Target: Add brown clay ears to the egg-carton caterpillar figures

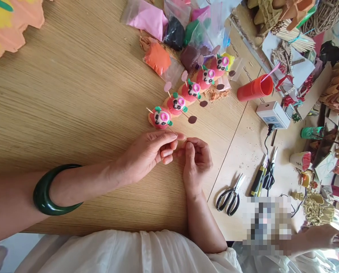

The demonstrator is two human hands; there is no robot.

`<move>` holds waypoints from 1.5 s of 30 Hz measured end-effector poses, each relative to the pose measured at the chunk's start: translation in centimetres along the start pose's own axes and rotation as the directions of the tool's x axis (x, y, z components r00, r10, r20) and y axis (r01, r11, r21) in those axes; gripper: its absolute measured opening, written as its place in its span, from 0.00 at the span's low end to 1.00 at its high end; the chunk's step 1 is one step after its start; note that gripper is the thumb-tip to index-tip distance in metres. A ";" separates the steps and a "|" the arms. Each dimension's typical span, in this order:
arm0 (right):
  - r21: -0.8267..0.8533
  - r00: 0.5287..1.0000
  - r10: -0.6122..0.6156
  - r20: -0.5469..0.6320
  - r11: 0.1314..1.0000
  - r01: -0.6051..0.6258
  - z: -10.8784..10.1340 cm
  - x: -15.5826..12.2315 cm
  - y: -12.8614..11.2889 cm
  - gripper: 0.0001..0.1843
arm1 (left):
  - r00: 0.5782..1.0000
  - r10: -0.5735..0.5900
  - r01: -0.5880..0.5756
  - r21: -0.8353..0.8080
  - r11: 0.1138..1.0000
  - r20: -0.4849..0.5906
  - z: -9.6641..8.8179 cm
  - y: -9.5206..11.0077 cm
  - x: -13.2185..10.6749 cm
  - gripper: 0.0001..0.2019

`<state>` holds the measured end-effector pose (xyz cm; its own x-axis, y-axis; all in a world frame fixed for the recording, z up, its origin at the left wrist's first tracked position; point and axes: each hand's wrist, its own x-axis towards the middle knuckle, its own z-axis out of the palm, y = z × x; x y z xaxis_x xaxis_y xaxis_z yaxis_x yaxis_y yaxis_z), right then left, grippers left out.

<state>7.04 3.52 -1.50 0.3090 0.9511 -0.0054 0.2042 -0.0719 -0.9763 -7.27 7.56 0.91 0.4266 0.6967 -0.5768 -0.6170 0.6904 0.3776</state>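
Note:
Several small clay figures stand in a slanting row, with white faces, pink snouts and green ears; the nearest figure (161,117) has a bare stick poking out on its upper left. My left hand (146,151), below it, pinches between thumb and finger the end of a thin stick (172,130) on the figure's lower right side. Just to the right, my right hand (197,161) is closed in a pinch, its fingertips close to the left ones; whatever it holds is too small to name. Other figures carry sticks tipped with discs, such as a brown disc (192,120).
Bags of coloured clay, one with orange clay (157,58), lie behind the figures. To the right are a red cup (255,88), a white power socket box (273,115), black-handled scissors (229,199) and a green-black tool (259,180). A co-worker's hand (325,235) shows at lower right.

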 end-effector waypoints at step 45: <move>0.040 0.998 -0.032 -0.059 0.999 0.034 -0.1 0.1 0.5 0.11 | 0.990 0.042 -0.075 0.244 0.967 0.138 -0.7 -0.5 0.0 0.14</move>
<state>7.26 3.50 -1.99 0.3562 0.9336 0.0382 0.1776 -0.0275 -0.9837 -7.36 7.05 0.23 0.4879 0.7450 -0.4549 -0.4671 0.6631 0.5848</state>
